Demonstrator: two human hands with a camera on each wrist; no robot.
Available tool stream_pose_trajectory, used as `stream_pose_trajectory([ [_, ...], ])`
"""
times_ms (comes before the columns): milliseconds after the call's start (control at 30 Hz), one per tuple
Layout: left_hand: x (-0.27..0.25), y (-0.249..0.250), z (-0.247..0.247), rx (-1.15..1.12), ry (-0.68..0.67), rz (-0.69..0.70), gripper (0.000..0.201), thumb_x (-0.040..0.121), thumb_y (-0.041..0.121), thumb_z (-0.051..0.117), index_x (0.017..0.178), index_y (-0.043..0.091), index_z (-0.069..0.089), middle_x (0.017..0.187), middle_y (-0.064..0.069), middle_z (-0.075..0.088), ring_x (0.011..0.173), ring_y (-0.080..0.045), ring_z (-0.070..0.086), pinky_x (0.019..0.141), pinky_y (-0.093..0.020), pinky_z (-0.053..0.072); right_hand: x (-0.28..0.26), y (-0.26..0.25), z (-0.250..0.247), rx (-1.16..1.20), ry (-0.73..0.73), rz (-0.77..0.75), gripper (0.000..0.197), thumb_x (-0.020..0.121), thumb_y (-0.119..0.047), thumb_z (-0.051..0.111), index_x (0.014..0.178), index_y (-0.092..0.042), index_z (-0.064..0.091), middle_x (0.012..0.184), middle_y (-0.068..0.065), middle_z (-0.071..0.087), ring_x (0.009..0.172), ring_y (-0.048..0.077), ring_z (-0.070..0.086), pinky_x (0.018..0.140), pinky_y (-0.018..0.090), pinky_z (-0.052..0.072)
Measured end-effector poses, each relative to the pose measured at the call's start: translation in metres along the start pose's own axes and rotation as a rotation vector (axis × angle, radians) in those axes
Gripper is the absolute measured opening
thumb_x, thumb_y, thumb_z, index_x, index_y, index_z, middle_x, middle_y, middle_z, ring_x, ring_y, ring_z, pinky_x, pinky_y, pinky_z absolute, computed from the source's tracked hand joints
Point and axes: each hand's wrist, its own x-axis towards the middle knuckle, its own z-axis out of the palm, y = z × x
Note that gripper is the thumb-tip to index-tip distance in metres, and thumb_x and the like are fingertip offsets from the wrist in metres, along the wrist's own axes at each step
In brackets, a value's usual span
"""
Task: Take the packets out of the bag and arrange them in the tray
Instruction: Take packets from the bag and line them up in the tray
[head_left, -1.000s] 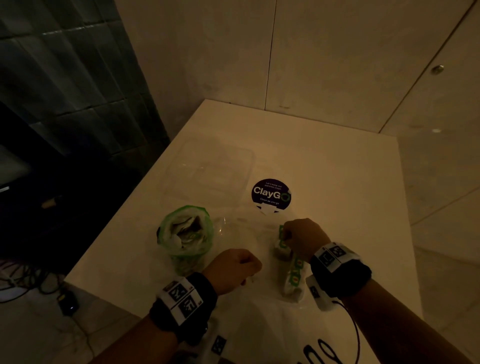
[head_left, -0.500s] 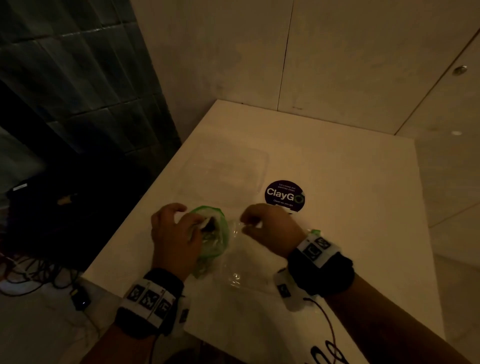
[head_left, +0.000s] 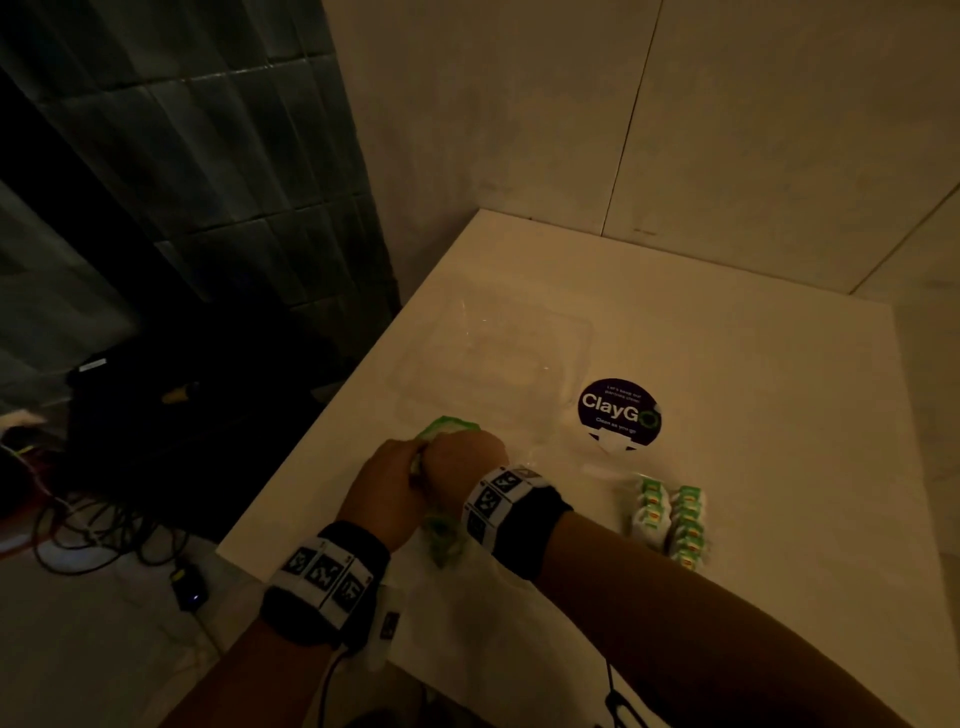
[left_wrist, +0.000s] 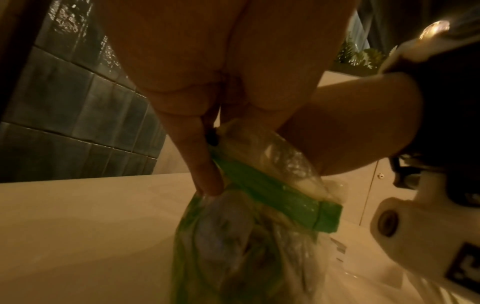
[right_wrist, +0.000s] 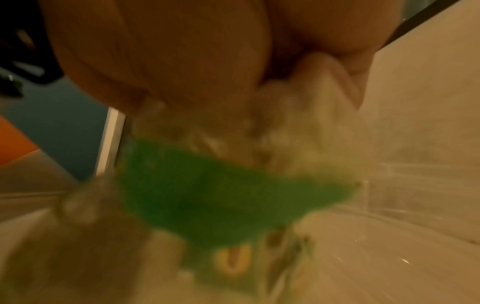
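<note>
Gripping the green-rimmed clear plastic bag (head_left: 447, 426) lower centre with your left hand (head_left: 387, 491), your right hand (head_left: 462, 462) digs inside; clear plastic tray (head_left: 584, 332) sits just above, nearer your right.

Both forearms are bare, with no sleeves. Each wrist carries a black wristband (head_left: 524, 535) wrapped by a white strip of square black-and-white fiducial markers (head_left: 324, 574), three squares showing on each. A thin black cable (head_left: 326, 686) trails from the left band, and the left wrist view shows a white camera housing (left_wrist: 405, 224) with a round lens on the right wrist.
</note>
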Motion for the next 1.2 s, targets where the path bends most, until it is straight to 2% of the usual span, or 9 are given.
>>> stream_pose_trajectory([
  [167,0.004,-0.007,-0.003,-0.015,-0.024,0.042,0.037,0.091,0.004,0.045,0.122,0.017,0.059,0.119,-0.014,0.058,0.102,-0.031,0.057,0.086,-0.036,0.048,0.001,0.006,-0.004,-0.072,0.023,-0.052,0.024,0.094,-0.029,0.05,0.103,-0.013,0.066,0.109,0.005,0.059,0.095,0.026,0.061,0.063,0.032,0.042],
  [300,0.004,-0.011,-0.004,-0.129,-0.019,0.04,0.036,0.094,0.009,0.05,0.129,0.017,0.056,0.128,-0.01,0.056,0.114,-0.028,0.055,0.092,-0.028,0.043,-0.007,0.021,-0.007,-0.025,0.091,-0.037,0.029,0.088,-0.033,0.06,0.108,-0.012,0.061,0.111,0.007,0.054,0.089,0.029,0.059,0.062,0.033,0.042],
  [467,0.001,-0.008,-0.001,-0.131,-0.056,0.065,0.036,0.095,0.007,0.049,0.13,0.014,0.053,0.131,-0.009,0.054,0.117,-0.027,0.053,0.096,-0.029,0.043,-0.037,0.056,-0.012,0.424,0.277,-0.046,0.027,0.09,-0.018,0.055,0.116,-0.016,0.063,0.112,0.004,0.063,0.096,0.021,0.059,0.082,0.031,0.048],
  [567,0.0,-0.005,0.0,-0.1,-0.051,0.073,0.036,0.096,0.008,0.047,0.131,0.013,0.052,0.135,-0.008,0.051,0.12,-0.027,0.051,0.102,-0.032,0.042,-0.063,0.081,-0.01,0.771,0.385,0.008,0.014,0.09,-0.015,0.061,0.1,-0.016,0.07,0.088,-0.004,0.069,0.068,0.0,0.057,0.064,0.014,0.046],
  [633,-0.001,-0.004,0.002,-0.085,-0.05,0.073,0.036,0.096,0.007,0.046,0.132,0.013,0.051,0.137,-0.008,0.05,0.122,-0.027,0.05,0.103,-0.032,0.041,-0.08,0.099,-0.006,1.027,0.381,0.081,0.008,0.088,-0.012,0.064,0.091,-0.015,0.071,0.071,-0.003,0.064,0.053,0.0,0.054,0.052,0.014,0.045],
  [867,0.001,-0.004,0.01,-0.003,-0.024,0.076,0.039,0.09,0.006,0.054,0.128,0.013,0.055,0.137,-0.013,0.044,0.126,-0.031,0.042,0.104,-0.037,0.038,-0.124,0.141,0.011,1.426,0.342,0.192,0.011,0.088,-0.005,0.062,0.084,-0.013,0.068,0.071,0.0,0.062,0.064,0.007,0.059,0.056,0.029,0.055],
  [1033,-0.021,0.04,0.013,0.052,0.295,0.481,0.033,0.079,0.031,0.062,0.108,0.016,0.066,0.129,-0.01,0.048,0.125,-0.03,0.034,0.097,-0.04,0.04,-0.145,0.151,0.02,1.561,0.266,0.194,0.004,0.089,0.0,0.059,0.09,-0.002,0.062,0.071,0.005,0.059,0.063,0.012,0.06,0.063,0.037,0.06],
  [1100,-0.029,0.068,0.02,-0.011,0.24,0.647,0.036,0.079,0.037,0.059,0.11,0.019,0.065,0.125,-0.003,0.052,0.12,-0.022,0.041,0.095,-0.033,0.042,-0.149,0.15,0.022,1.603,0.253,0.19,0.005,0.088,0.001,0.059,0.092,0.001,0.062,0.072,0.008,0.059,0.063,0.014,0.061,0.064,0.038,0.06],
  [1200,-0.038,0.102,0.042,-0.182,-0.024,0.691,0.04,0.08,0.038,0.064,0.117,0.026,0.059,0.121,0.009,0.052,0.113,-0.006,0.047,0.093,-0.019,0.041,-0.155,0.147,0.025,1.612,0.25,0.178,0.006,0.089,0.003,0.058,0.093,0.003,0.061,0.078,0.014,0.059,0.065,0.019,0.062,0.064,0.035,0.06],
])
